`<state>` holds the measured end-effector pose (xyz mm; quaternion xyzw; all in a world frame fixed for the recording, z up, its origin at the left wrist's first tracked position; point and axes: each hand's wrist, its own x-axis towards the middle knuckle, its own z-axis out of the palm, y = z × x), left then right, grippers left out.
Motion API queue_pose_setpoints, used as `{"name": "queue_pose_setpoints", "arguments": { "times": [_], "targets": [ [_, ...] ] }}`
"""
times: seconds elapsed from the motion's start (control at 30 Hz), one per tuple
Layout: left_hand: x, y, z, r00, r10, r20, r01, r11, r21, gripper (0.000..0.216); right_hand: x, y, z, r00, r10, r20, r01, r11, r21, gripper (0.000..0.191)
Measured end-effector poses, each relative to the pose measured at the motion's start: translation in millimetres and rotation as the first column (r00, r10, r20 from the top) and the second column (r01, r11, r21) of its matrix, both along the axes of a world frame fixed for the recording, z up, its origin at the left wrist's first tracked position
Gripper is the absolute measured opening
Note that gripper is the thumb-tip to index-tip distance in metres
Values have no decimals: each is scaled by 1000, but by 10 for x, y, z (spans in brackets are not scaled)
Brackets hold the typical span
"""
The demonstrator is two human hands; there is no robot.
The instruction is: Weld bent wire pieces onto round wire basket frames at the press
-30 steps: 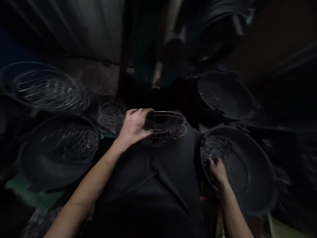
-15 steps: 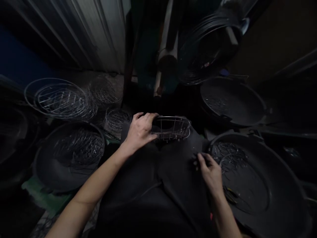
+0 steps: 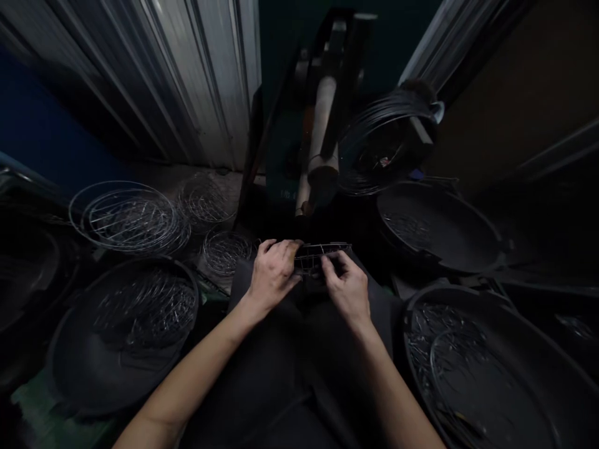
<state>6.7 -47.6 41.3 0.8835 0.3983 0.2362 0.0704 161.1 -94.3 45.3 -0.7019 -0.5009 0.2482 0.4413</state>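
Observation:
A small wire basket (image 3: pixel 312 252) is held above my dark-clad lap, below the machine arm. My left hand (image 3: pixel 275 272) grips its left side, with the thumb underneath and the fingers over the top. My right hand (image 3: pixel 347 284) is at the basket's front right, fingers and thumb pinched together against the wires. Whatever lies between those fingertips is too dark and small to make out. Both hands cover much of the basket.
A machine with a cylindrical metal arm (image 3: pixel 324 125) stands ahead. Wire rings (image 3: pixel 131 218) are stacked at left. Black basins stand around me: one with wire pieces at left (image 3: pixel 70 374), another at right (image 3: pixel 528 355), a third (image 3: pixel 449 231) behind. Coiled wire (image 3: pixel 360 181) hangs beside the machine.
My right hand has moved left from near the right basin to the basket. The basket is now tilted so it looks flatter. The camera view has shifted upward.

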Motion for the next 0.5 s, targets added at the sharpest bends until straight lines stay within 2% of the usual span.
{"name": "queue_pose_setpoints", "arguments": {
  "times": [0.2, 0.5],
  "targets": [
    [-54, 107, -59, 999, 30, 45, -29, 999, -22, 53, -57, 107, -53, 999, 13, 42, -15, 999, 40, 28],
    [-49, 243, -130, 995, 10, 97, -13, 999, 33, 58, -81, 243, -62, 999, 15, 35, -17, 998, 58, 31]
  ]
}}
